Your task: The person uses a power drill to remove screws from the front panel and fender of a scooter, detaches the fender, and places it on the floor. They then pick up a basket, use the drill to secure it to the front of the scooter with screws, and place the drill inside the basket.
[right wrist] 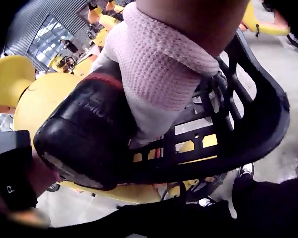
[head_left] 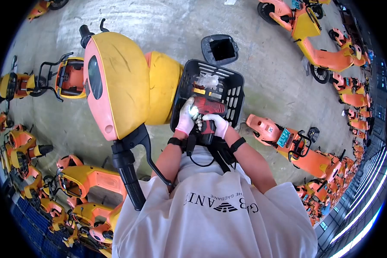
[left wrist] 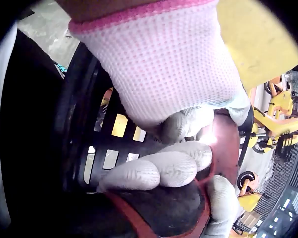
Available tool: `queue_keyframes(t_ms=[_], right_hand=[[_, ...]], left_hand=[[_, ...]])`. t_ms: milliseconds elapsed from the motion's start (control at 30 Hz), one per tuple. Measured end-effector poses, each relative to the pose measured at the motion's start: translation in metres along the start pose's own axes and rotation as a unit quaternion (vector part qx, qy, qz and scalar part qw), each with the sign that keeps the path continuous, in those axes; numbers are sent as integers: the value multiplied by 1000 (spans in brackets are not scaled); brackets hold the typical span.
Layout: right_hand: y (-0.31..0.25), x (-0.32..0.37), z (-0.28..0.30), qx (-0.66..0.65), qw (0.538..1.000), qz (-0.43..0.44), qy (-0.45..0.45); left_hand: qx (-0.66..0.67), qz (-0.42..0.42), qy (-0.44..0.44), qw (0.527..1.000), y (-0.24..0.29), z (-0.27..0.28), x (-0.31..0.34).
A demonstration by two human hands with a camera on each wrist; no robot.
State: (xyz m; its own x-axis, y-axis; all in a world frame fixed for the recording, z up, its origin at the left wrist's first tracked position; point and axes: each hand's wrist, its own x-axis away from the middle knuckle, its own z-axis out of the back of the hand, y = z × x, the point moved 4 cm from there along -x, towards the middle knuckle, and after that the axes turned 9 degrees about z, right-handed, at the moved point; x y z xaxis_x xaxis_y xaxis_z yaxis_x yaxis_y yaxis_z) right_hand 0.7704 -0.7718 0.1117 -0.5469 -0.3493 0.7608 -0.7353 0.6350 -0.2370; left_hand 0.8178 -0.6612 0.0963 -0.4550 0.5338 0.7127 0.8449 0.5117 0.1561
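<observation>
the right hand [head_left: 216, 124], gloved, grasps the handle of 1 red-and-black power drill [head_left: 209, 107], and the left hand [head_left: 186, 117], also gloved, curls round its lit front end. the drill's body is over the near edge of the black basket [head_left: 235, 92] mounted on a yellow scooter [head_left: 124, 81]. beyond it, 1 loose black tray [head_left: 220, 48] lies on the concrete floor [head_left: 266, 73], with orange scooters [head_left: 322, 51] parked further off.

Lots of scooters are standing on a big grey floor [head_left: 266, 73].

Soft light is falling on the bare concrete. Orange and yellow scooters [head_left: 314, 38] are sitting at the top, more are lining up in a long row [head_left: 357, 103] on the right, and others are crowding together [head_left: 26, 150] on the left. Bright strips of light [head_left: 365, 223] are glowing low on the right.
</observation>
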Motion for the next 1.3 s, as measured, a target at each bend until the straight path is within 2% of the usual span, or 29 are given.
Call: queue_keyframes(t_ms=[67, 100, 200, 267, 333, 467, 533, 600, 700, 733, 800, 933, 1033, 1100, 1233, 1300], right_hand=[[3, -1, 1, -14, 1000, -3, -9], [4, -3, 3, 1, 1000, 0, -5], [2, -6, 6, 34, 999, 7, -9], [0, -5, 8, 60, 998, 4, 22], [-2, -1, 2, 49, 998, -2, 41], [0, -6, 3, 36, 999, 10, 7], [-1, -8, 3, 23, 1000, 4, -16], [-1, -9, 7, 24, 1000, -7, -9], [5, -10, 10, 17, 1000, -15, 0], [5, -10, 10, 14, 1000, -14, -1], [3, -10, 9, 27, 1000, -4, 0], [3, -8, 5, 60, 998, 26, -18], [2, -3, -1, 26, 1000, 12, -2], [0, 1, -6, -3, 1000, 6, 2], [-4, -6, -9, -39, 999, 22, -28], [-5, -10, -6, -59, 998, 20, -32]], left_hand=[[2, -27, 40, 999, 4, -7, 5], [-11, -7, 7, 1000, 4, -6, 7], [-1, -9, 8, 1000, 1, 5, -1], [-15, -8, -5, 1000, -2, 12, -10], [29, -29, 45, 998, -3, 12, -15], [-20, 10, 36, 999, -6, 21, -11], [-39, 10, 60, 997, -2, 14, -7], [-24, 25, 25, 999, -5, 15, -8], [10, 53, 43, 998, -7, 13, -6], [10, 53, 43, 998, -6, 8, -3], [-10, -23, 24, 999, 3, -3, 3], [-41, -24, 6, 999, 0, 10, -6], [-31, 12, -5, 999, -3, 11, -7], [-64, -31, 40, 997, 0, 8, -4], [-63, -9, 55, 996, 2, 9, -9], [-35, -7, 104, 994, 3, 7, -9]])
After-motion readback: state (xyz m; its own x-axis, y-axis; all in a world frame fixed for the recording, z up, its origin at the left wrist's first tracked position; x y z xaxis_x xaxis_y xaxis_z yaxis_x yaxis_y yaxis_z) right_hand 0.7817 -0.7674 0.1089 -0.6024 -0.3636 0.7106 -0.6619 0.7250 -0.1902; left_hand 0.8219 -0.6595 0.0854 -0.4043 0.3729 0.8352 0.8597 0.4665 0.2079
